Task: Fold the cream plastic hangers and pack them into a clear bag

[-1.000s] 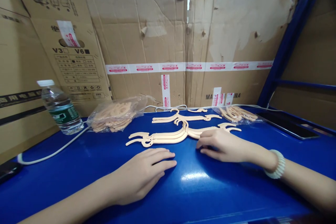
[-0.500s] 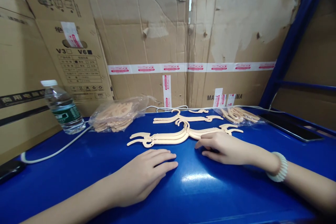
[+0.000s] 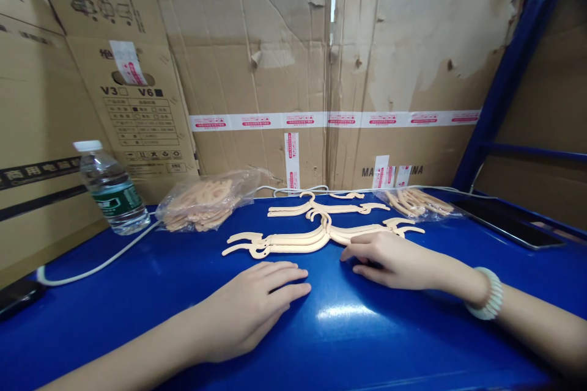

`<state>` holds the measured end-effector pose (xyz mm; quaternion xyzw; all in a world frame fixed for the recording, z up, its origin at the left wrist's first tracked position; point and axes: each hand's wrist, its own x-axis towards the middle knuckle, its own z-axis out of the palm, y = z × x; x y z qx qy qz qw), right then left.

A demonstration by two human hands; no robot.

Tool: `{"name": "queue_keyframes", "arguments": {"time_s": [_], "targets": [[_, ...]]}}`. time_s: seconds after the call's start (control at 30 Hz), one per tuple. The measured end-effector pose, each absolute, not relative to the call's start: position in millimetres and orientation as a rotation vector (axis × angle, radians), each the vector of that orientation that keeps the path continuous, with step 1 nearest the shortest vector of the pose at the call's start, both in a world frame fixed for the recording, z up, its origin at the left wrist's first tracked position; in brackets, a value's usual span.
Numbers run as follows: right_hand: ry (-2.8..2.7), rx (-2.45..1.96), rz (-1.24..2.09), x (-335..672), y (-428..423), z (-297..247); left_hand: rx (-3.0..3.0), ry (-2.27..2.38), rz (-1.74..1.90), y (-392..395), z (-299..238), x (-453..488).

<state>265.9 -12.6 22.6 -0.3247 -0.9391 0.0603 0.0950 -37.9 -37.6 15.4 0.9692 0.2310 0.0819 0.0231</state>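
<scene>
The left hand (image 3: 257,308) is positioned palm down over the blue worktop (image 3: 348,354), open, with fingers extended to the right; nothing is held in it. The right hand (image 3: 389,259) is also unclenched, its fingers loosely bent and turned to the left, with no grip visible. A pale beaded bracelet (image 3: 493,296) encircles the right wrist.

The front hangers (image 3: 298,246), cream-coloured, lie on the worktop just beyond the two hands, arms spread and hooks at the centre. The right hand partly covers their right arms from view; contact between the two cannot be told. The rear hanger (image 3: 339,208) lies directly behind.

Left of the hangers: a clear bag (image 3: 197,204) containing cream pieces, then an upright water bottle (image 3: 117,198) with a white cap. Right of the hangers: a second bag (image 3: 417,203) with similar pieces, adjacent to a dark flat device (image 3: 509,223). A white cable (image 3: 59,285) curves across the left side of the worktop towards a black object (image 3: 18,299) at the near left. Taped cardboard (image 3: 252,30) forms the rear barrier.
</scene>
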Motion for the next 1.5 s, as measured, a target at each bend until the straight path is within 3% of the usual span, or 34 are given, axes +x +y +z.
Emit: {"name": "queue_keyframes", "arguments": {"time_s": [0.23, 0.5, 0.77, 0.97, 1.17, 1.5], "targets": [[-2.718, -0.916, 0.267, 264.8, -12.6, 20.0, 3.001, 0.682, 0.313, -36.1, 12.3, -38.6], [-2.035, -0.785, 0.359, 271.5, 4.0, 21.4, 2.993, 0.677, 0.308, -36.1, 10.5, -40.5], [-1.805, -0.929, 0.286, 298.0, 26.7, 29.3, 2.987, 0.679, 0.295, -36.7, 13.0, -39.0], [-1.958, -1.385, -0.03, 317.0, 86.7, 49.3, 2.957, 0.675, 0.295, -36.1, 11.7, -39.6], [-2.2, -1.635, -0.073, 324.8, 151.9, 35.5, 2.953, 0.678, 0.305, -36.9, 11.8, -39.5], [-2.361, -1.831, -0.242, 320.9, 162.3, 11.9, 2.955, 0.675, 0.33, -36.0, 8.9, -40.5]]}}
